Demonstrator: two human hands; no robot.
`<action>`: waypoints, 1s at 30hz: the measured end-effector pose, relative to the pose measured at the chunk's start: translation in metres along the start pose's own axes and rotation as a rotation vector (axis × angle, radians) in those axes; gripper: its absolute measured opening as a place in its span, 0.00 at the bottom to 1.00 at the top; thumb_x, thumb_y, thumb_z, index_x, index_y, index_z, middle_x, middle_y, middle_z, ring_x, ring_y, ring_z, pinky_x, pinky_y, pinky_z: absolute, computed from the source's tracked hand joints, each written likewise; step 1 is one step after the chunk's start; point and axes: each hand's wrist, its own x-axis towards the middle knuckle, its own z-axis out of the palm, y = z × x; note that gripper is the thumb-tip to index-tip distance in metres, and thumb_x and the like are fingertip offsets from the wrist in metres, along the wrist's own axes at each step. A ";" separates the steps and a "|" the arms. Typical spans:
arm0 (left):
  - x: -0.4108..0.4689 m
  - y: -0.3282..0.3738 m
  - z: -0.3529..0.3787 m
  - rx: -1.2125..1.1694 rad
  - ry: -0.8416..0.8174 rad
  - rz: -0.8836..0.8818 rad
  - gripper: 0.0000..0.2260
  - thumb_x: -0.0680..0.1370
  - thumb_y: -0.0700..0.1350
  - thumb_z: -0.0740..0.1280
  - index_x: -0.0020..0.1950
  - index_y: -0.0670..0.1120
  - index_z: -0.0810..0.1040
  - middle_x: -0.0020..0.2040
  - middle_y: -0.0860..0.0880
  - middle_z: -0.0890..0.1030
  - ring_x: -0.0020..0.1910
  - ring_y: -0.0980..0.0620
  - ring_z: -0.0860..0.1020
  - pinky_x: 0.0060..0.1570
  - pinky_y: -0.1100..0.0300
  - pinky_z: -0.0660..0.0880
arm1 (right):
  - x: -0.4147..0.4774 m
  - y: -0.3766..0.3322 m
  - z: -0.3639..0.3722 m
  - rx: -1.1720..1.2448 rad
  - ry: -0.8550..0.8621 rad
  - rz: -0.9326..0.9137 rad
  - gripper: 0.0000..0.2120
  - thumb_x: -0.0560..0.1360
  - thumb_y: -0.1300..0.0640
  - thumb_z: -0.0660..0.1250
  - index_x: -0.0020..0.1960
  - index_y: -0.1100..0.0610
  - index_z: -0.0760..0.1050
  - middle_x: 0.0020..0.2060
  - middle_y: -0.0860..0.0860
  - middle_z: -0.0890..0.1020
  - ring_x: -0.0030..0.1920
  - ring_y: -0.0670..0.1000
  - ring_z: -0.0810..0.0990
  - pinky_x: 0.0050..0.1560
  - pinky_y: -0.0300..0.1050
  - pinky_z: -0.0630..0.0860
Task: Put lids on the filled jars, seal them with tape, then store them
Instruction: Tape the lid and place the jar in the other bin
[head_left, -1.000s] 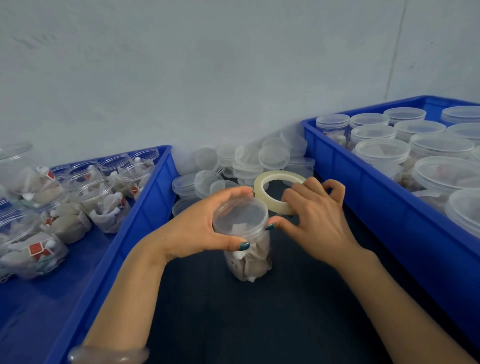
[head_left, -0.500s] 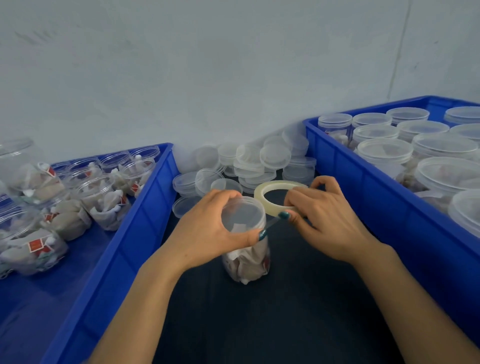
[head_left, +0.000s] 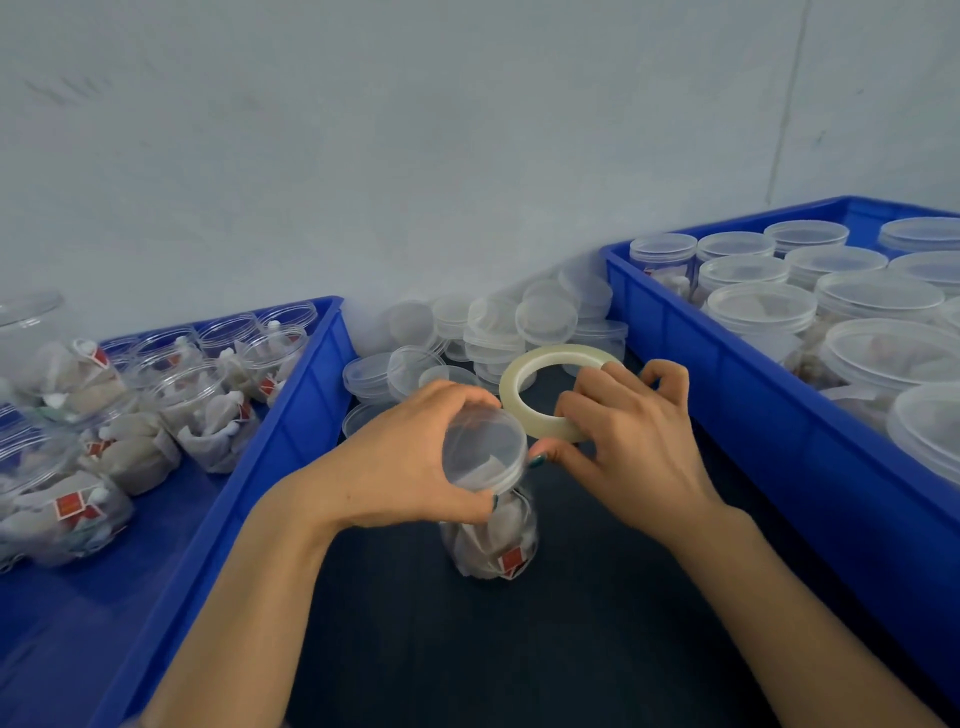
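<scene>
The jar (head_left: 493, 540) stands upright on the dark worktop (head_left: 467, 649), long axis vertical. Its lid (head_left: 483, 452) is already seated, and the left hand (head_left: 410, 457) has its grip clamped round that lid from the left, fingers over the far rim and thumb on the near side. The coming move turns on the lid's rim, which lies immediately left of the right hand (head_left: 623, 447). The right thumb tip touches the rim's right edge, so the right grip is the nearer 1 for laying tape on the seam. That grip is closed on the tape roll (head_left: 561, 354), fingers hooked through the ring, which lies tilted just beyond and left of the knuckles, its near edge beside the lid. No free strand of tape can be made out between roll and rim (clear tape on clear plastic). The right wrist is bent inward, forearm running back to the right alongside the right crate (head_left: 727, 374), where capped jars already sit. The likely step is taping round the rim while the left grip steadies or turns the jar.
</scene>
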 end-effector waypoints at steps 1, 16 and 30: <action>0.002 0.005 0.004 0.062 0.008 -0.018 0.37 0.66 0.62 0.74 0.72 0.60 0.63 0.66 0.65 0.66 0.62 0.65 0.69 0.60 0.64 0.72 | 0.000 -0.002 0.000 -0.007 0.005 0.002 0.30 0.78 0.30 0.52 0.35 0.52 0.75 0.36 0.46 0.74 0.40 0.50 0.74 0.51 0.47 0.54; 0.007 0.010 0.024 -0.036 0.148 0.050 0.18 0.72 0.60 0.74 0.58 0.69 0.71 0.57 0.64 0.69 0.59 0.64 0.69 0.57 0.59 0.71 | 0.002 0.018 -0.011 0.072 -0.101 -0.013 0.26 0.77 0.30 0.53 0.38 0.51 0.73 0.36 0.43 0.72 0.39 0.48 0.72 0.49 0.46 0.53; 0.004 0.011 0.022 -0.023 0.133 0.025 0.29 0.67 0.56 0.77 0.61 0.61 0.64 0.60 0.66 0.70 0.62 0.65 0.70 0.54 0.71 0.67 | 0.003 0.004 -0.007 0.078 -0.049 0.037 0.27 0.75 0.30 0.54 0.37 0.50 0.77 0.37 0.43 0.73 0.42 0.47 0.71 0.49 0.46 0.52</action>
